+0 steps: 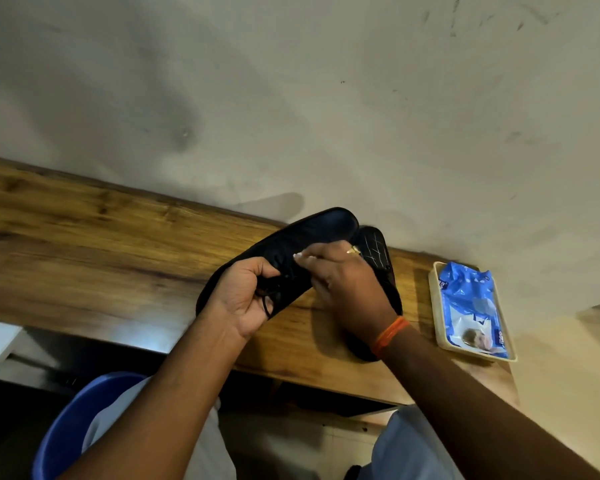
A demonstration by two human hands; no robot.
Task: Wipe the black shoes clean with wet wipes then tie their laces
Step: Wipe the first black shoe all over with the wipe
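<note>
One black shoe (pixel 305 237) is lifted off the wooden shelf (pixel 101 237), toe pointing up and right. My left hand (pixel 246 296) grips it at the laced opening, fingers curled round the laces. My right hand (pixel 343 282) presses a white wet wipe (pixel 303 258) against the shoe's upper; only a small bit of the wipe shows past my fingers. The second black shoe (pixel 378 254) lies on the shelf behind my right hand, partly hidden by it.
A blue pack of wet wipes (pixel 471 299) lies in a cream tray (pixel 435 306) at the shelf's right end. A blue bucket (pixel 66 427) stands below at the lower left. The wall rises directly behind the shelf.
</note>
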